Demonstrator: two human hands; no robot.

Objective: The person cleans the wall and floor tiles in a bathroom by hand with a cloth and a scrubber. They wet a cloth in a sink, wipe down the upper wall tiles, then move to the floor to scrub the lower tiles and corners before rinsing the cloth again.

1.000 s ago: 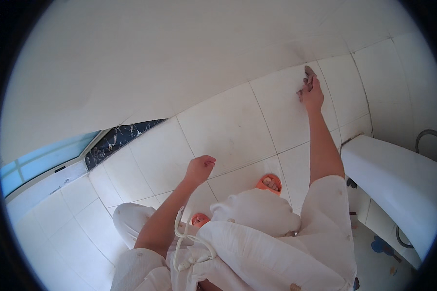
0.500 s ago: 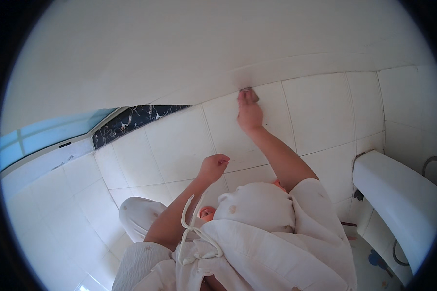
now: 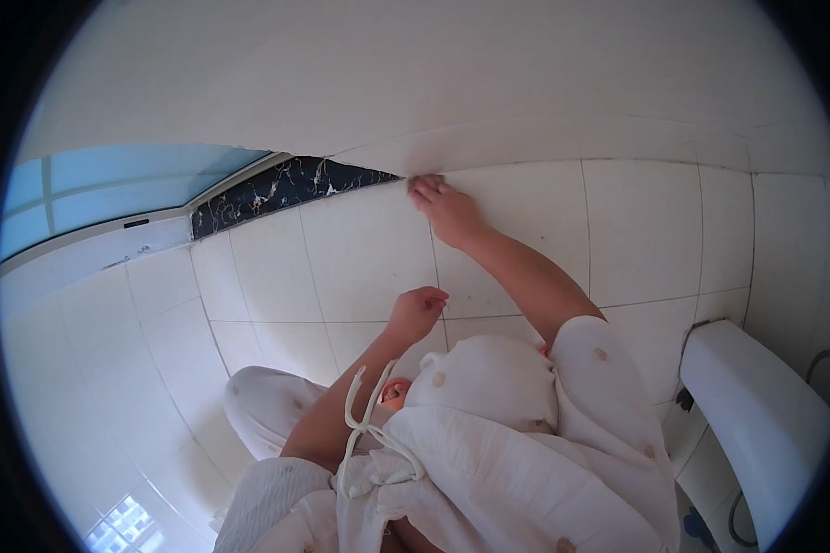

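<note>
My right hand (image 3: pixel 449 210) reaches up to the top edge of the tiles, at the pointed right end of the black marbled strip (image 3: pixel 290 187). Its fingers press a small grey-brown pad against the wall; the hand mostly covers the pad. Lower down, my left hand (image 3: pixel 418 313) hangs in front of the white tiled wall (image 3: pixel 507 198) with its fingers curled in, and nothing shows in them. Thin dark joint lines run between the tiles, and a few small specks mark their surface.
A window with blue panes (image 3: pixel 111 189) in a pale frame is at the left. To the right stands a curved white fixture (image 3: pixel 756 405) with a grey hose (image 3: pixel 825 364) beside it. My raised knee (image 3: pixel 263 405) is at the lower left. A plain pale surface (image 3: pixel 415 74) spans the top.
My right hand has moved left along the top edge of the tiles to the end of the black strip. The view has shifted somewhat. My left hand stays curled low down.
</note>
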